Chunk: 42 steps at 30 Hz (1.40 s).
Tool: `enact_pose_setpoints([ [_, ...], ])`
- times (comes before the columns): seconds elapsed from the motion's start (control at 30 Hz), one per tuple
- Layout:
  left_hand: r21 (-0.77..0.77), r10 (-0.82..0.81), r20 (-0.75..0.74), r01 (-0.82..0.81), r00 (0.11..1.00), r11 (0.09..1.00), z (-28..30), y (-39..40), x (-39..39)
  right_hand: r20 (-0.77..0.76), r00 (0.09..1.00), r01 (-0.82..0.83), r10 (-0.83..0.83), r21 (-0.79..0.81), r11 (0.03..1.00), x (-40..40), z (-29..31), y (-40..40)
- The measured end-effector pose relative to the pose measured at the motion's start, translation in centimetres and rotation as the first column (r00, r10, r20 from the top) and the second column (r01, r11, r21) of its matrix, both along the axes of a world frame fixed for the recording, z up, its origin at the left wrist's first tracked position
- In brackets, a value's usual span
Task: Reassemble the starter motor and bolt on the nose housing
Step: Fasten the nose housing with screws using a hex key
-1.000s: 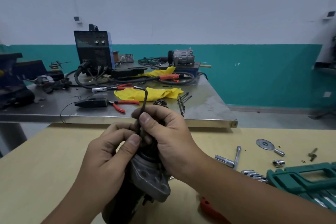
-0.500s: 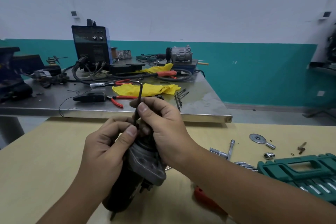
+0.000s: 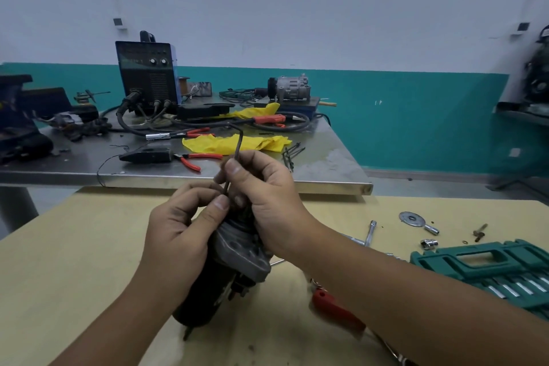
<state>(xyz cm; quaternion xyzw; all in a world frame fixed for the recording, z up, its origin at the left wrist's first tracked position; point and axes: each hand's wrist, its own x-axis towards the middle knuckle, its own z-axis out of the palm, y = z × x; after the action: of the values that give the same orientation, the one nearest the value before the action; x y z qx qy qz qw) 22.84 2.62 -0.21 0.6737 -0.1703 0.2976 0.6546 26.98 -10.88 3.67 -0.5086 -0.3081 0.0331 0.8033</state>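
Since a second ago, the hex key [image 3: 234,157] has turned slightly in the pinching right hand [image 3: 264,205]. Left hand [image 3: 175,235] grips the starter motor [image 3: 225,270] upright on the wooden table [image 3: 74,246]; the key may slip out if tilted

— What's ahead of you?

— I face a wall [image 3: 297,3], white above and teal below, with two small grey fittings high on it.

— And furniture?

— I work at a pale wooden table [image 3: 74,261]. Just beyond its far edge stands a steel bench [image 3: 326,163], its top scuffed and shiny in flat, even light.

— The floor?

— Grey floor [image 3: 430,187] shows between the bench and the wall, on my right.
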Motion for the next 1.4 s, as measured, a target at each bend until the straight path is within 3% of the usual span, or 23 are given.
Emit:
enact_pose_setpoints([
  [0.13, -0.032, -0.032, -0.026, 0.031, 0.999, 0.999, -0.2, 0.2, 0.2, -0.024, 1.0, -0.017, 0.017, 0.005, 1.0, 0.3, -0.1, 0.2],
  [0.4, -0.058, 0.061, -0.037, -0.063, 0.997, 0.996, -0.3, -0.4, -0.4, -0.014, 0.999, 0.033, -0.033, -0.038, 0.999, 0.5, -0.4, 0.1],
  [0.63, -0.105, -0.03, -0.075, 0.021, 0.997, 0.994, 0.1, -0.6, -0.6, -0.028, 0.998, -0.062, 0.063, 0.02, 0.998, 0.6, -0.2, 0.0],
  [0.8, -0.063, 0.009, -0.06, -0.013, 0.998, 0.998, 0.1, -0.6, -0.7, 0.011, 1.0, 0.001, -0.001, -0.007, 1.0, 0.6, -0.5, -0.1],
  [0.97, -0.096, -0.022, -0.068, 0.015, 0.997, 0.995, 0.0, -0.5, -0.2, -0.022, 0.996, -0.085, 0.086, 0.044, 0.995, 0.5, -0.1, 0.0],
  [1.13, -0.127, -0.035, -0.067, 0.027, 0.997, 0.992, -0.1, -0.6, -0.3, -0.023, 0.999, -0.05, 0.05, 0.008, 0.999, 0.5, -0.3, 0.0],
  [1.27, -0.04, 0.013, -0.06, -0.016, 0.998, 0.999, 0.1, -0.6, -0.9, 0.003, 1.0, -0.027, 0.027, 0.002, 1.0, 0.6, -0.5, -0.2],
  [1.4, -0.093, -0.007, -0.102, -0.003, 0.995, 0.996, 0.7, -1.1, -1.1, -0.016, 0.997, -0.071, 0.071, 0.014, 0.997, 0.6, -0.3, -0.3],
])
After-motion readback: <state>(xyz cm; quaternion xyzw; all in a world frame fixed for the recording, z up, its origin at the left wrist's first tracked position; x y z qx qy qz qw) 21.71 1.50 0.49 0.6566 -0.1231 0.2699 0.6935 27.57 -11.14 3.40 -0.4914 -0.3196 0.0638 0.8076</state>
